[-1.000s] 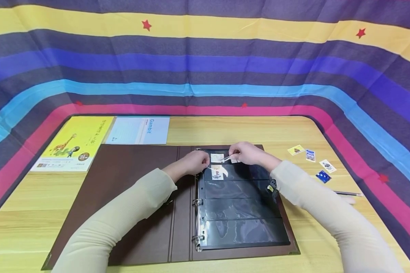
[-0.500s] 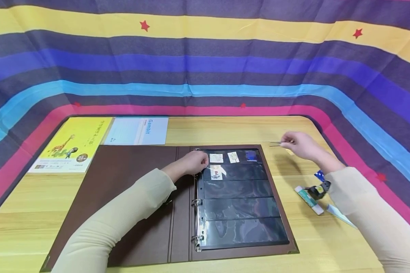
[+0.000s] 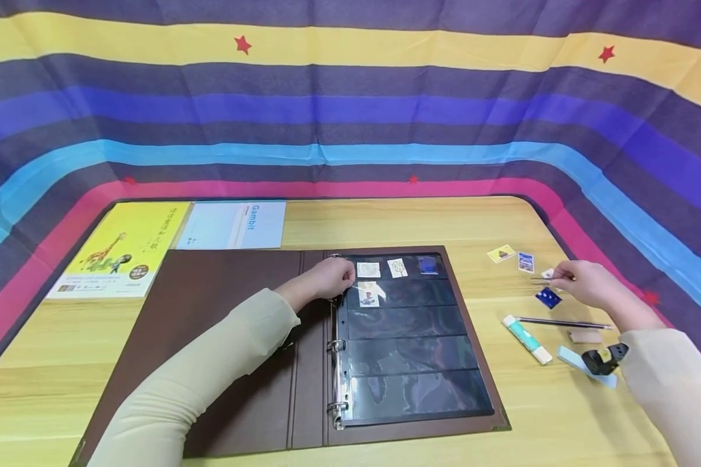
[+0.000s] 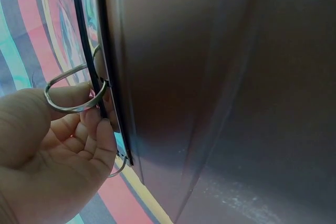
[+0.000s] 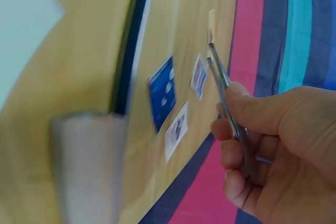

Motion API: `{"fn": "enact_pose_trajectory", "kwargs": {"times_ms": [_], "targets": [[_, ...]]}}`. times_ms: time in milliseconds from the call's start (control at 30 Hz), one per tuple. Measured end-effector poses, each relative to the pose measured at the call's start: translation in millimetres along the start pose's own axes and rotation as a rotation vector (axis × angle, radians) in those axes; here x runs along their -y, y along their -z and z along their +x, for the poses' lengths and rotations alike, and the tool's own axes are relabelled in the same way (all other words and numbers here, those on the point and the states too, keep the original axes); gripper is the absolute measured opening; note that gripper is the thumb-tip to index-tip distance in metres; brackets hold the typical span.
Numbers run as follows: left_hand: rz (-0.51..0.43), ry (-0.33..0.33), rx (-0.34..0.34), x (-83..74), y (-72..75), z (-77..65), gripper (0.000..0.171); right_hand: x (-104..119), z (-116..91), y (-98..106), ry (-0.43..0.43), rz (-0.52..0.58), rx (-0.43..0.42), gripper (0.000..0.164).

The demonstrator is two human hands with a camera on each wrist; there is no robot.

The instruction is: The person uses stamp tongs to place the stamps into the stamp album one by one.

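Observation:
A brown ring binder (image 3: 239, 350) lies open with a black stamp page (image 3: 409, 357) on its rings. At the page's upper inner edge, my left hand (image 3: 330, 280) pinches the page beside a metal ring (image 4: 76, 109). My right hand (image 3: 590, 285) grips metal tweezers (image 5: 231, 111), whose tips are slightly apart with nothing between them. They are above loose stamps on the table: a dark blue stamp (image 5: 163, 93), a white stamp (image 5: 177, 131), a blue-and-white stamp (image 3: 526, 262) and a yellow stamp (image 3: 501, 253). Several stamps, including a blue one (image 3: 428, 265), sit in the page's upper pockets.
Right of the binder lie a green-and-white tube (image 3: 528, 339), a dark pencil (image 3: 563, 322), a pinkish block (image 3: 585, 336) and a light blue strip (image 3: 578, 360). A yellow book (image 3: 122, 250) and a pale blue "Gambit" booklet (image 3: 230, 224) lie back left.
With the tweezers, my right hand has moved right from the page's top row to the loose stamps, uncovering the blue stamp in its pocket. My left hand has stayed put.

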State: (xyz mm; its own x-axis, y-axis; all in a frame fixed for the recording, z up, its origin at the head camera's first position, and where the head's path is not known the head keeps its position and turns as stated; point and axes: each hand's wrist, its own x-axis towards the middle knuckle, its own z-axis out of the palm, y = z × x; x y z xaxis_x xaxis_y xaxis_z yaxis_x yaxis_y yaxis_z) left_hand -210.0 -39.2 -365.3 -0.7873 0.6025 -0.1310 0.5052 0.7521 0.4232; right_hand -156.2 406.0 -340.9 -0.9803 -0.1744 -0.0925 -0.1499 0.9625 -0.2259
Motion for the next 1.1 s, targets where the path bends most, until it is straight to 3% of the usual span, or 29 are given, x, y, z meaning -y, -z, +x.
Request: {"fn": "enact_pose_trajectory", "kwargs": {"times_ms": [300, 467, 900, 1100], "targets": [[-0.007, -0.006, 0.004, -0.6, 0.9, 0.4, 0.013, -8, -16, 0, -0.075, -0.010, 0.087, 0.011], [-0.001, 0.005, 0.006, -0.6, 0.9, 0.5, 0.013, -6, -17, -1, -0.076, -0.009, 0.106, 0.012], [0.007, -0.005, -0.003, -0.6, 0.6, -0.1, 0.013, 6, 3, -12, 0.005, -0.018, 0.012, 0.007], [0.005, 0.002, -0.001, -0.6, 0.7, 0.1, 0.013, 8, 2, -9, -0.047, 0.010, 0.006, 0.012]]}}
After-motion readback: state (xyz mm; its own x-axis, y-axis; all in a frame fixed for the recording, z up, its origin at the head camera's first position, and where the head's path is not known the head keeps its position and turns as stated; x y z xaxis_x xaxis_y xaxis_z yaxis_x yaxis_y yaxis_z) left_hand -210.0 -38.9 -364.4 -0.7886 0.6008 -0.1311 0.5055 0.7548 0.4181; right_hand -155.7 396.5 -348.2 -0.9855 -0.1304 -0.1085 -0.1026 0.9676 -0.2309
